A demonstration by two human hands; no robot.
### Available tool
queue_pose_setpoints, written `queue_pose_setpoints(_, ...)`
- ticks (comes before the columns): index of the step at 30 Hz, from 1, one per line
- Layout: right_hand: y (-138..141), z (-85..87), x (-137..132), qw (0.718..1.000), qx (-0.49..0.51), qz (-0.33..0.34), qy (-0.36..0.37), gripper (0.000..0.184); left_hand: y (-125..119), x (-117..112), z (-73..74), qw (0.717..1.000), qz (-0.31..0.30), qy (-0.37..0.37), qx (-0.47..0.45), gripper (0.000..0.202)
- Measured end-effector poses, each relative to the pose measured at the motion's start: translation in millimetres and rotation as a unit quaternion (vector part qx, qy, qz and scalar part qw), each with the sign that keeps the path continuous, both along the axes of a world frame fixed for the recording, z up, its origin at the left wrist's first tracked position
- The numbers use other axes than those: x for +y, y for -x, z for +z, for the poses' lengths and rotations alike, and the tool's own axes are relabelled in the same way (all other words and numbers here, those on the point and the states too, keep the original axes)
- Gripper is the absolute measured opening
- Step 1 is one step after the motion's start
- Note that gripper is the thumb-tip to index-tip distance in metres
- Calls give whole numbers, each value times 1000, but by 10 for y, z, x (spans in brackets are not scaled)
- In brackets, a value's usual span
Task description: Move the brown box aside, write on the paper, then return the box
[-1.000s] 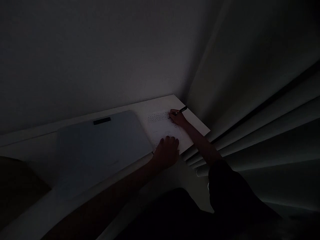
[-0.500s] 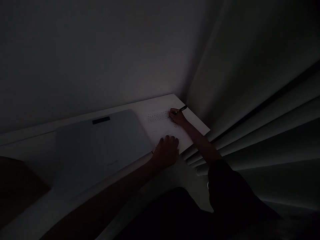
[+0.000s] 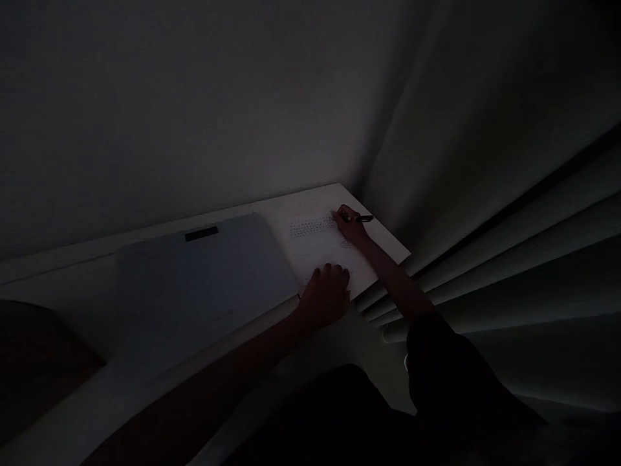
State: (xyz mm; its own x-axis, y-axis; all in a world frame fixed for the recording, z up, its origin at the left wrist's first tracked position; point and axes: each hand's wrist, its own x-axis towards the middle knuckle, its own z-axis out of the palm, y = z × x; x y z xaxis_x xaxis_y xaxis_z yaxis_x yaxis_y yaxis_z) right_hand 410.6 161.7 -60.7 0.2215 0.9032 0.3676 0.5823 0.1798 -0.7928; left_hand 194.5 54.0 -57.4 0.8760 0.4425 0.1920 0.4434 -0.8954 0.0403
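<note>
While the pen [image 3: 365,219], pinched in the right hand [image 3: 354,231], juts from its fingers toward the worktop's [image 3: 310,199] right edge, flatter than before, the left hand [image 3: 325,296] rests, fingers together, on paper [image 3: 315,247].

paper [image 3: 313,249] on desk [image 3: 305,198] | slab [image 3: 204,285], perhaps a laptop, left of paper | wall [image 3: 194,103] behind desk | curtain [image 3: 485,285] right

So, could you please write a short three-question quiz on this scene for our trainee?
1. Which hand holds the pen?
2. True or false: the paper bears no marks.
3. Choose one: in the camera's view, the bluish-grey panel lies a) left of the paper, b) right of it, c) on top of it.

Key:
1. The right hand.
2. False: rows of small dark marks show on it.
3. a
</note>
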Motion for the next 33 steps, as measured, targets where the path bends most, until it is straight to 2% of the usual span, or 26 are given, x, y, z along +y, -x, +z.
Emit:
queue_pose_setpoints(4, -38, 89, -66, 996, -81, 6, -25, 34, 2, -14, 44, 1000, 2, 4, 0, 42)
queue_pose_setpoints(9, -84, 64, -33, 987, -114, 99, -53, 32, 5, -23, 98, 1000, 6, 11, 9, 42)
queue_pose_setpoints(12, -138, -49, 61, 983, -144, 87, -72, 28, 1, -20, 89, 1000, 3, 13, 5, 42)
queue_pose_setpoints(15, -181, -132, 116, 976, -184, 89, -79, 46, -10, -17, 67, 1000, 4, 13, 0, 40)
queue_pose_setpoints(17, -191, -144, 116, 968, -212, 106, -82, 50, -15, -17, 60, 1000, 4, 14, 0, 40)
queue_pose_setpoints(22, -179, -120, 88, 949, -274, 136, -76, 45, -15, -25, 81, 1000, 4, 8, 6, 39)
queue_pose_setpoints(26, -168, -138, 100, 945, -303, 121, -35, 45, -22, -33, 71, 1000, 4, 7, 16, 44)
queue_pose_setpoints(33, -210, -198, 124, 938, -326, 110, -22, 47, -33, -13, -5, 1000, -4, -12, 19, 48)
